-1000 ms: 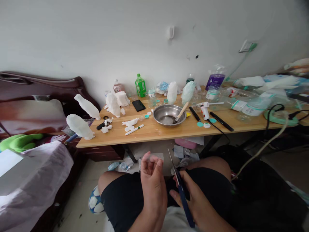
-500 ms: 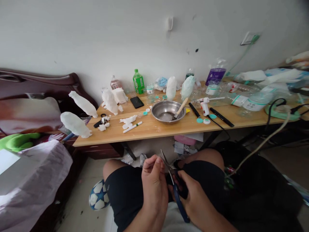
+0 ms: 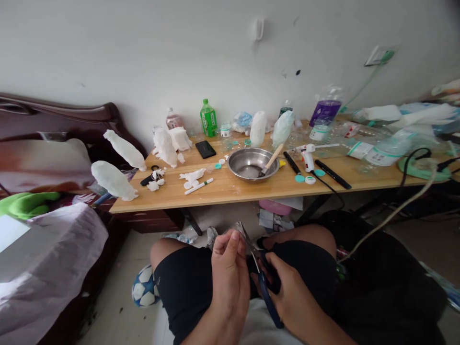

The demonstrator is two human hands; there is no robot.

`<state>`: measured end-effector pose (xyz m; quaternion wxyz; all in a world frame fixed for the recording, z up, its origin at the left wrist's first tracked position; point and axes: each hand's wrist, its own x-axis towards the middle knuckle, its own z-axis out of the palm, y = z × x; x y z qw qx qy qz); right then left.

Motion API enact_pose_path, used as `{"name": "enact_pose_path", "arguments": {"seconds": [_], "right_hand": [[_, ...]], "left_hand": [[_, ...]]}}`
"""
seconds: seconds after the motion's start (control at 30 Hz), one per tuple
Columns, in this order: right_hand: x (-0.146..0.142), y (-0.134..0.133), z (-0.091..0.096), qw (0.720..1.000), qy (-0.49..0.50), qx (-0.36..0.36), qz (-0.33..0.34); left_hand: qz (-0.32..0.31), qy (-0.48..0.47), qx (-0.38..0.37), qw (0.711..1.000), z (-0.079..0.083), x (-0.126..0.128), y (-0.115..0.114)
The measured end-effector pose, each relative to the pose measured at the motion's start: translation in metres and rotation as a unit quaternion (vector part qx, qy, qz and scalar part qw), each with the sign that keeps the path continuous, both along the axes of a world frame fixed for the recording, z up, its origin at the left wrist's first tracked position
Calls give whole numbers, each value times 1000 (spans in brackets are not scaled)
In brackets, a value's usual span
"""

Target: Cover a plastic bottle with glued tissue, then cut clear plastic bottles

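Over my lap, my right hand (image 3: 285,282) is wrapped round the dark blue handles of a pair of scissors (image 3: 265,291). The blades point up and away, slightly apart, right beside the fingertips of my left hand (image 3: 230,261). That hand is closed in a pinch, thumb against fingers. A thin, see-through piece of plastic (image 3: 235,228) shows faintly above its fingertips, between them and the blades; most of it is hidden. Beyond my hands, on the wooden table (image 3: 161,203), a steel bowl (image 3: 235,168) holds a brush (image 3: 272,159).
White animal-like figures (image 3: 113,178) stand at the table's left. A phone (image 3: 205,149), green bottle (image 3: 208,119), marker (image 3: 199,186), glue gun (image 3: 308,158) and clear plastic bottles (image 3: 383,151) cover the top. A ball (image 3: 144,287) lies on the floor by my leg.
The see-through piece shows more clearly above my left fingertips. Both hands and the scissors are nearly where they were; the view has shifted slightly.
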<state>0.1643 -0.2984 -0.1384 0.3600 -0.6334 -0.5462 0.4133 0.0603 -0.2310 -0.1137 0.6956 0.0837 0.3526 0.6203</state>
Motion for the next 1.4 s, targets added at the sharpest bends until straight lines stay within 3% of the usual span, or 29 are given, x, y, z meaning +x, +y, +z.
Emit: {"name": "enact_pose_path", "arguments": {"seconds": [0.37,0.63,1.1,1.4], "right_hand": [[-2,1,-4,999,31,-1,-10],[-6,0,2,995,93,-18,-4],[-2,0,2,999,26,-23,2],[4,0,13,999,6,-30,33]], "left_hand": [[-39,-12,-19,999,-6,2,-7],[-21,41,31,998,-6,-2,-4],[8,80,81,993,-8,-4,0],[-35,103,65,992,-10,-5,-4]]}}
